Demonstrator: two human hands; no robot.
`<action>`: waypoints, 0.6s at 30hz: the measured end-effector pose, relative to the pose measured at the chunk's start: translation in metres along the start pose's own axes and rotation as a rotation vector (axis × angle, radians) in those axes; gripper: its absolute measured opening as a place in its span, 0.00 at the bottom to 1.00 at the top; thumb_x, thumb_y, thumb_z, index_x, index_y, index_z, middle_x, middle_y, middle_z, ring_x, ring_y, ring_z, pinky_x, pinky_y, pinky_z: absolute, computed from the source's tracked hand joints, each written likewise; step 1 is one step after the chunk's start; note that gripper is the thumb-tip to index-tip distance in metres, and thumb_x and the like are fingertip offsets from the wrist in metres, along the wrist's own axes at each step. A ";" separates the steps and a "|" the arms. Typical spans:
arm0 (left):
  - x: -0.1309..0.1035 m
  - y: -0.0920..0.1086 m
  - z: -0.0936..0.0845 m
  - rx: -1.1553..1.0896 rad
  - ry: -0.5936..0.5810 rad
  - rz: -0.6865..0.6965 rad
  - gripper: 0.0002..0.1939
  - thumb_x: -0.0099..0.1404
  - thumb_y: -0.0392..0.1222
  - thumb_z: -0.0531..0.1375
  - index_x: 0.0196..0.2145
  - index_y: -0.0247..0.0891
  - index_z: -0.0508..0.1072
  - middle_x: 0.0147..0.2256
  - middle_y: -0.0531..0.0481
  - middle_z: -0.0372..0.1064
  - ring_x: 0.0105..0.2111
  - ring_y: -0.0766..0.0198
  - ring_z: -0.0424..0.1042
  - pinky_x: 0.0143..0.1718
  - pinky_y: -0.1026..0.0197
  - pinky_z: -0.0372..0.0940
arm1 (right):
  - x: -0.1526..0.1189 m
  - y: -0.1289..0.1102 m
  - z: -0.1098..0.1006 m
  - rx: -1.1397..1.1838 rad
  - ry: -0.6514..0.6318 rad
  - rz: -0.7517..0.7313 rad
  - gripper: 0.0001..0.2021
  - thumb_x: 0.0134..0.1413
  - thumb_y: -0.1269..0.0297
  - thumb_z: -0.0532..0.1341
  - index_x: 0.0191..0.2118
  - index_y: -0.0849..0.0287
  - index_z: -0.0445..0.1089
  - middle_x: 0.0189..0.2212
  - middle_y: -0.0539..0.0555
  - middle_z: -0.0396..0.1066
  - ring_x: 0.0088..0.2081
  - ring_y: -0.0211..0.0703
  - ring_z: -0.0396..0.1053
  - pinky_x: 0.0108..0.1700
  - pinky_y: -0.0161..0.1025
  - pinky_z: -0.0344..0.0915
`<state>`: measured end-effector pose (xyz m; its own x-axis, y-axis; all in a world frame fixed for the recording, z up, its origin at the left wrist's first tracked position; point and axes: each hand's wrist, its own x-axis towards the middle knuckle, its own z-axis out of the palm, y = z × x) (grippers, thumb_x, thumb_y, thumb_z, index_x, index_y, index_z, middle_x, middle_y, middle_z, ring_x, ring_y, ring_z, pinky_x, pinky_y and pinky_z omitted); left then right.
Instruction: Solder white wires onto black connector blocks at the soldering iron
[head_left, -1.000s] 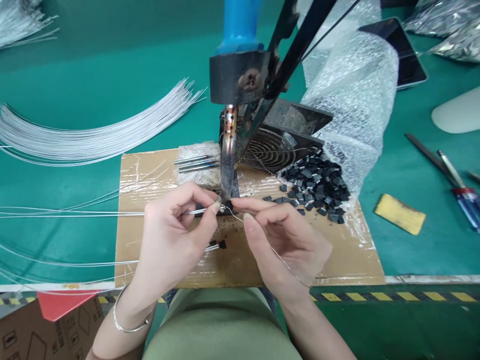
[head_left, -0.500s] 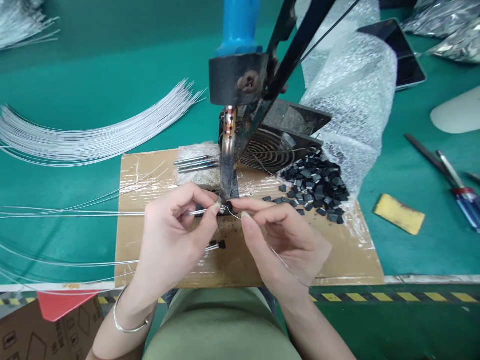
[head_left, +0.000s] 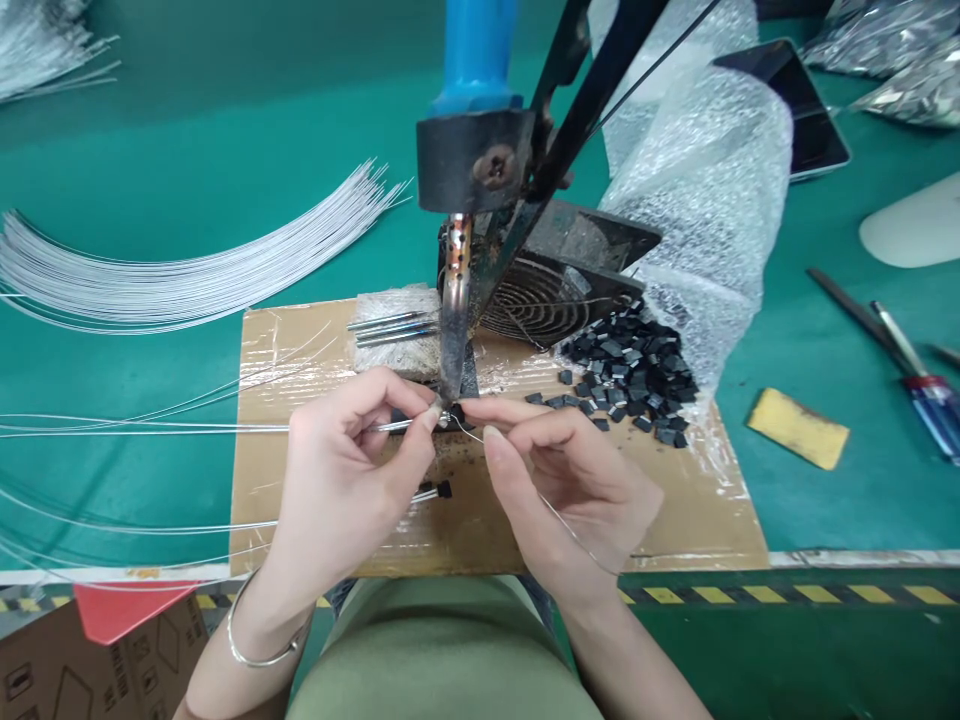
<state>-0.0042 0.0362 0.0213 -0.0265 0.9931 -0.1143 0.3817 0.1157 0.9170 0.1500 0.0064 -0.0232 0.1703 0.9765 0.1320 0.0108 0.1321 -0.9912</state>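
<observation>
Under the tip of a soldering iron (head_left: 455,320) with a blue handle, my left hand (head_left: 367,455) pinches thin white wires (head_left: 255,428) that run off to the left. My right hand (head_left: 562,470) has its thumb and fingers closed on a thin solder-like wire (head_left: 562,522), which curves up to the iron's tip. The right index fingertip touches a small black piece (head_left: 456,412) at the wire ends. Below them, another black piece (head_left: 445,489) with wires lies on the cardboard (head_left: 480,540).
Behind the iron stands a black fan (head_left: 540,300). Small black parts (head_left: 637,370) are piled right of it, beside bubble wrap (head_left: 705,190). A wire bundle (head_left: 202,280) lies left; a yellow sponge (head_left: 799,428) and screwdriver (head_left: 930,395) lie right.
</observation>
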 end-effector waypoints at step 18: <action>-0.002 0.000 0.000 0.022 0.009 0.010 0.05 0.65 0.35 0.66 0.30 0.38 0.77 0.33 0.50 0.78 0.27 0.67 0.71 0.22 0.65 0.57 | 0.000 0.002 0.002 -0.126 0.005 -0.097 0.07 0.61 0.74 0.66 0.34 0.54 0.72 0.45 0.55 0.83 0.46 0.49 0.82 0.48 0.45 0.79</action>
<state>-0.0040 0.0344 0.0215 -0.0309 0.9943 -0.1020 0.4026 0.1058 0.9093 0.1484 0.0065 -0.0250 0.1676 0.9593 0.2272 0.1510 0.2027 -0.9675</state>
